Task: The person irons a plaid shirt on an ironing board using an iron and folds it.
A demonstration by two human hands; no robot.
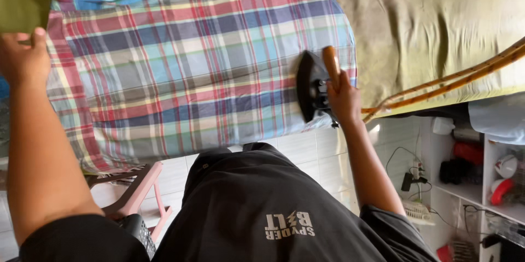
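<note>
Ironing in hand at the moment observed. Right hand (343, 97) is wrapped around the wooden handle (330, 61) of a black iron (309, 84); the fingers are folded tight about the handle, whose tip projects beyond the knuckles. The iron's soleplate rests on a plaid cloth (197, 65), near that cloth's right edge, with the pointed nose lying ahead of the fingertips. A braided orange cord (454, 80) runs off to the right from behind the wrist, crossing an olive-green cover (426, 16) on which the cloth is spread.

Left hand (23, 57) rests at the cloth's left edge, well apart from the iron. The thumb is raised; the other fingers cannot be made out clearly, and whether they pinch the fabric cannot be told.

Below the cloth's near edge: a pink plastic stool (135, 188) on a pale tiled floor (311, 158). White shelving (476, 185) with small items stands at the lower right.
</note>
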